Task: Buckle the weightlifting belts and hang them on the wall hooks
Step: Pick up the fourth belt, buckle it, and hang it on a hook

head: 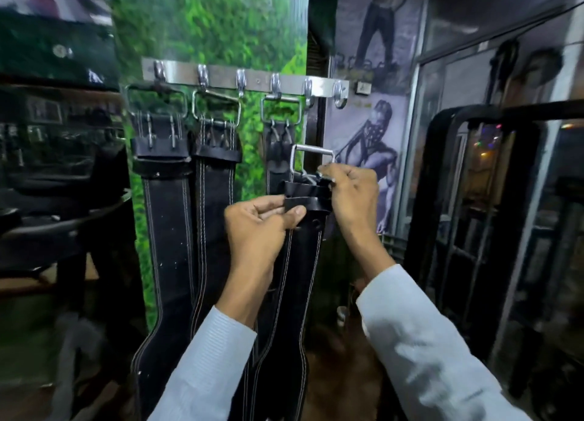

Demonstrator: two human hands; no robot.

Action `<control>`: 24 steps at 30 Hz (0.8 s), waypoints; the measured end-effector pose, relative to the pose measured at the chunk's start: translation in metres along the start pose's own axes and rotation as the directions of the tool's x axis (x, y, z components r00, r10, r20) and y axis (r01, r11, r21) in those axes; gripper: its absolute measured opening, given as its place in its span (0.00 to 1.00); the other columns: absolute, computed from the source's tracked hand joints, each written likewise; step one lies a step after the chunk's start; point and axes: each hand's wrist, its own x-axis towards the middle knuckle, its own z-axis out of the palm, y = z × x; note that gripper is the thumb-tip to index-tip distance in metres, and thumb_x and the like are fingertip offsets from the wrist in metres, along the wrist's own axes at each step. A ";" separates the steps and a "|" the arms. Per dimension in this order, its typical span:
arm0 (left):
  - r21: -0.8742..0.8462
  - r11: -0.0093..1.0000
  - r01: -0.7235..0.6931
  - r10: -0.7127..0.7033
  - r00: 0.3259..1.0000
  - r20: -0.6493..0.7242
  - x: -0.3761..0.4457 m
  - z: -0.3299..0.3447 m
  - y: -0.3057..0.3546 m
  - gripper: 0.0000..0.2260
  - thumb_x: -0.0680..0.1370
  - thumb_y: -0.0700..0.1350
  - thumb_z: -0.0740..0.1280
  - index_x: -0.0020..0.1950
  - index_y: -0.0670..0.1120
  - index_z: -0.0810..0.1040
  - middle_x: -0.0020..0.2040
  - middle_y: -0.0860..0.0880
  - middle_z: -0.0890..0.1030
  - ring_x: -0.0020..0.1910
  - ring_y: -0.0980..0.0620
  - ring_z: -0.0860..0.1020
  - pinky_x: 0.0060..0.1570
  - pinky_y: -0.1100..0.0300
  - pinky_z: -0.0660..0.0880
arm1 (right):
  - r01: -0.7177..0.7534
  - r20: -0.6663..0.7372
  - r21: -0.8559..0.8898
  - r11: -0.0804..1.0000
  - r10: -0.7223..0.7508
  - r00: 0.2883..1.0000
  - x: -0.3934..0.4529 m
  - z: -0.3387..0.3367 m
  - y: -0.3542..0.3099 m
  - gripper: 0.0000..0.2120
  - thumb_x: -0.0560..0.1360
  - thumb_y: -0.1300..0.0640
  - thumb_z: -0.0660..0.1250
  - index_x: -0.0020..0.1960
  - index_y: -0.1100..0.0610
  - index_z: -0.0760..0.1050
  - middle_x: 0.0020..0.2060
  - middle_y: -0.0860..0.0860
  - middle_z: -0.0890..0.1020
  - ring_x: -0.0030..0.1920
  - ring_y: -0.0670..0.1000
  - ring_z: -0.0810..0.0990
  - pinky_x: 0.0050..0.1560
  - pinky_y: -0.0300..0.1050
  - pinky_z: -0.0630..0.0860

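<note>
A steel hook rail is fixed to the green leafy wall. Three black leather belts hang from it by their metal buckles: one at the left, one in the middle, one at the right. In front of them I hold a fourth black belt, which hangs down between my arms. My left hand pinches its strap loop just below the buckle. My right hand grips the buckle end by the prongs. The square metal buckle frame stands up above my hands.
The two rightmost hooks carry nothing. A black round stool or bench stands at the left. A dark metal machine frame stands at the right, in front of mirrored panels. Posters cover the wall behind the rail's right end.
</note>
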 end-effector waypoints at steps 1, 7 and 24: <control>-0.008 1.000 0.002 -0.002 1.000 -0.002 0.008 0.006 0.002 0.13 0.68 0.27 0.78 0.43 0.43 0.83 0.34 0.49 0.86 0.32 0.57 0.85 0.32 0.67 0.79 | 0.002 -0.011 -0.004 1.000 -0.002 1.000 0.009 0.002 -0.003 0.18 0.75 0.58 0.70 0.27 0.48 0.78 0.20 0.38 0.75 0.26 0.37 0.72 0.33 0.36 0.69; -0.006 1.000 0.009 -0.009 1.000 0.017 0.057 0.043 0.013 0.12 0.68 0.31 0.80 0.50 0.35 0.85 0.41 0.41 0.88 0.35 0.51 0.84 0.35 0.63 0.79 | 0.082 -0.075 -0.068 0.994 -0.087 0.993 0.068 0.007 -0.013 0.15 0.76 0.57 0.68 0.33 0.63 0.82 0.25 0.50 0.73 0.26 0.46 0.67 0.26 0.39 0.61; 0.021 0.995 -0.097 0.097 0.995 0.019 0.103 0.066 0.001 0.15 0.70 0.32 0.79 0.39 0.51 0.80 0.34 0.53 0.84 0.31 0.61 0.83 0.36 0.68 0.80 | 0.059 -0.020 -0.265 0.962 -0.066 0.998 0.139 0.023 0.005 0.21 0.73 0.47 0.65 0.32 0.63 0.79 0.25 0.55 0.77 0.29 0.49 0.72 0.33 0.48 0.72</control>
